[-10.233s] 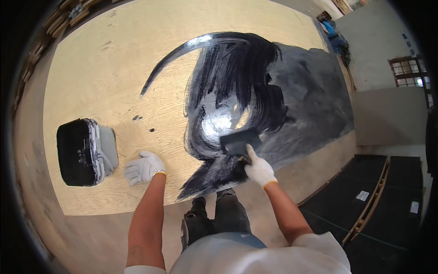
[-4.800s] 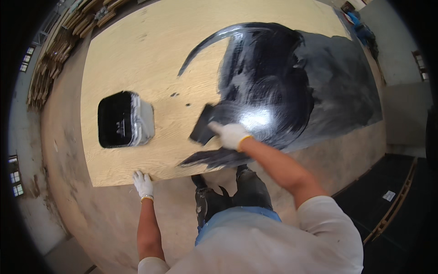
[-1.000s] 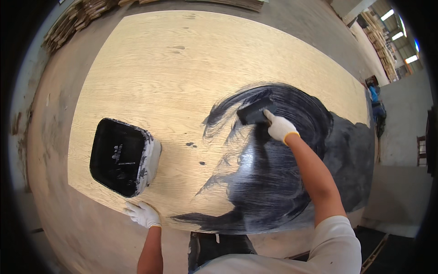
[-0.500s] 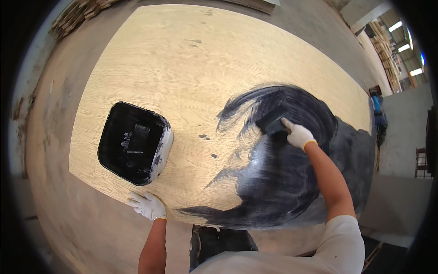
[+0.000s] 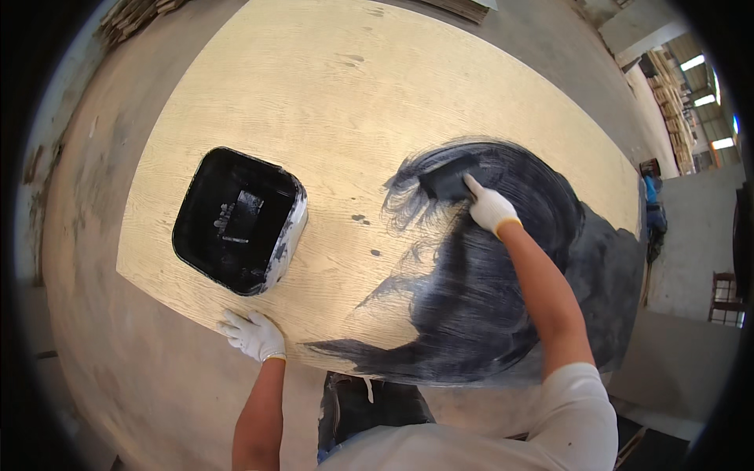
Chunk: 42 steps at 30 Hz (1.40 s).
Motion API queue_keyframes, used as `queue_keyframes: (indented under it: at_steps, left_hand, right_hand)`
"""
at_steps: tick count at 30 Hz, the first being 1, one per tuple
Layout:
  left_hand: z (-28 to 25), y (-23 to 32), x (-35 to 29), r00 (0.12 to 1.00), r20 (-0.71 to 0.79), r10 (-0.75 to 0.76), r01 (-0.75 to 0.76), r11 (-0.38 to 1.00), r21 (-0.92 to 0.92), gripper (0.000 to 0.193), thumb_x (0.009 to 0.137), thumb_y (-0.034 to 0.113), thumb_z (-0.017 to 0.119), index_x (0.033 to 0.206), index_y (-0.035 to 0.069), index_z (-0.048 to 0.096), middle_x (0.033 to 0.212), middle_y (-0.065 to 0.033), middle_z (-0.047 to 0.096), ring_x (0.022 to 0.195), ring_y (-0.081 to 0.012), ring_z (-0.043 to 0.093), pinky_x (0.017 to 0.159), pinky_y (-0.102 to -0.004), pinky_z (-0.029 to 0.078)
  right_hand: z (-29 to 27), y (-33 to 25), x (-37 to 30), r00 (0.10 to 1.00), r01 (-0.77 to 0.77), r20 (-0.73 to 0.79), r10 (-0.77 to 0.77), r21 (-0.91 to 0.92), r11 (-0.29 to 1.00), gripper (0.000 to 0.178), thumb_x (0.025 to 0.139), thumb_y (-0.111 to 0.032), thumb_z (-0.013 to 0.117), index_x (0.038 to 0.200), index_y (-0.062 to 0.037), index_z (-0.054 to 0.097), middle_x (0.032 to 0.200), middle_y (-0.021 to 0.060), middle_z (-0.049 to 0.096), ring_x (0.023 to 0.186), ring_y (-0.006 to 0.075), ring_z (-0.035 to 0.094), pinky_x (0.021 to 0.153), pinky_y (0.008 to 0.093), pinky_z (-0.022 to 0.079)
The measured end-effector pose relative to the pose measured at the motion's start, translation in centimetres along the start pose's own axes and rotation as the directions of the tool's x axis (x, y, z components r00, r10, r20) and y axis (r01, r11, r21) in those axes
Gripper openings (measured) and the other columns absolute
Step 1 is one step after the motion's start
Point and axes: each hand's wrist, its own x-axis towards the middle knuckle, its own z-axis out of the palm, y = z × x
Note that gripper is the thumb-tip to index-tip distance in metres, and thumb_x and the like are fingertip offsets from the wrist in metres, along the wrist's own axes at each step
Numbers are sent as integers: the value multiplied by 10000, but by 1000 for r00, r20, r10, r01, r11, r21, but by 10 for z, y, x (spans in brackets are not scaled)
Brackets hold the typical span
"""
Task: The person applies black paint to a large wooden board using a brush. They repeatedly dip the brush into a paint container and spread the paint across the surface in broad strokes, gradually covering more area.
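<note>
A large plywood sheet [image 5: 330, 102] lies flat on the floor, its right part coated with wet black paint [image 5: 487, 314]. My right hand [image 5: 490, 209], in a white glove, grips a wide paint-soaked brush [image 5: 449, 181] pressed to the upper left edge of the black area. My left hand [image 5: 253, 334], also gloved, rests spread and flat on the near edge of the sheet, just below a black paint tray [image 5: 236, 220] that sits on the bare wood.
Small black drips [image 5: 359, 218] dot the bare wood between tray and painted area. Grey concrete floor [image 5: 102, 330] surrounds the sheet. Stacked boards [image 5: 137, 14] lie at the far left, and more stacks [image 5: 667, 78] at the far right.
My right hand has swept the brush left along the top of the black patch, widening it. My left hand stays planted on the near edge.
</note>
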Motion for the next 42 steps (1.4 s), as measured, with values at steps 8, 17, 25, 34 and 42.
queue_keyframes:
  at_steps: [8,17,25,34,42]
  left_hand:
    - [-5,3,2,1000,-6,-1,1,1000,-8,713,1031,370,458,1656,112,232,1709,-277,141,1453,-479,345,1154,-513,405]
    - [-2,1,3,1000,-21,-9,9,1000,-4,712,1036,389,457,1653,107,241,1710,-269,144,1435,-460,376,1142,-518,415]
    - [-11,8,-5,999,24,-34,34,999,2,702,1040,397,427,1650,102,246,1708,-272,145,1423,-473,378,1131,-509,428]
    - [-8,1,-1,1000,10,-26,25,1000,18,714,1033,403,431,1652,103,240,1709,-270,147,1420,-471,380,1128,-508,436]
    - [-15,1,0,997,37,-69,69,998,0,723,1022,389,448,1653,103,242,1712,-269,136,1428,-471,372,1118,-514,448]
  right_hand:
    - [4,-50,9,991,68,118,-55,-108,992,791,938,-100,543,1653,-324,291,1219,197,732,1098,344,723,943,449,570]
    - [27,34,-70,999,-14,33,14,-6,1000,797,880,-57,520,1625,-293,364,1162,234,738,1073,379,722,961,475,541]
    - [32,35,-78,990,122,86,-110,-137,983,792,916,-97,532,1647,-298,304,1133,239,733,1034,394,723,930,472,549]
    - [57,30,-99,975,213,-28,-220,-157,964,766,882,-82,569,1597,-303,408,1031,225,744,919,409,726,831,498,566]
    - [65,0,-145,961,143,261,-88,-199,970,756,913,-107,552,1597,-377,379,983,208,744,923,397,732,858,505,558]
